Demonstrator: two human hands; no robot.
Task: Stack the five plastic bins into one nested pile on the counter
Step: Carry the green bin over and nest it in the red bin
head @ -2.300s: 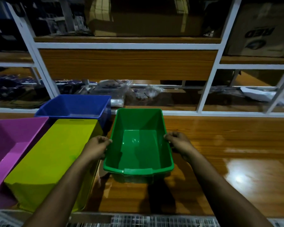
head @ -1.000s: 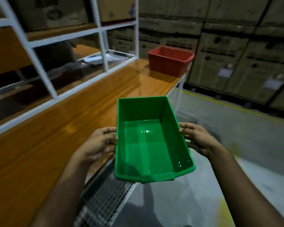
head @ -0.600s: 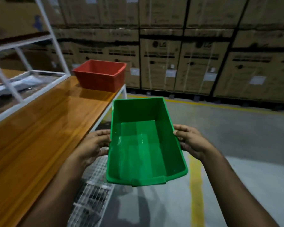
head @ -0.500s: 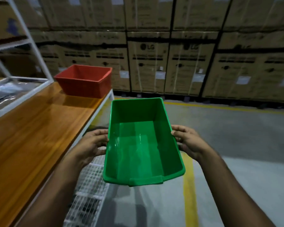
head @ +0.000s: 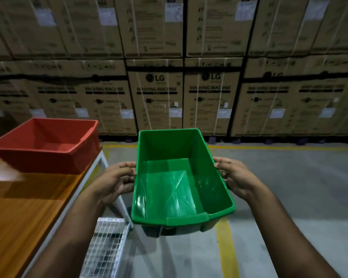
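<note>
An empty green bin [head: 175, 177] hangs in the air in front of me, over the floor and just past the counter's end. My left hand [head: 114, 180] grips its left rim and my right hand [head: 234, 175] grips its right rim. An empty red bin [head: 46, 145] stands on the far end of the wooden counter [head: 22, 209], to the left of the green bin and a little beyond it. The other bins are out of view.
A wall of stacked cardboard washing-machine boxes [head: 181, 93] closes off the far side. Grey concrete floor with yellow lines [head: 227, 249] lies to the right of the counter. A wire mesh shelf [head: 107, 247] sticks out below the counter edge.
I lifted the green bin from beside the yellow and blue bins and turned right along the counter. The red bin has come closer and now sits at the left.
</note>
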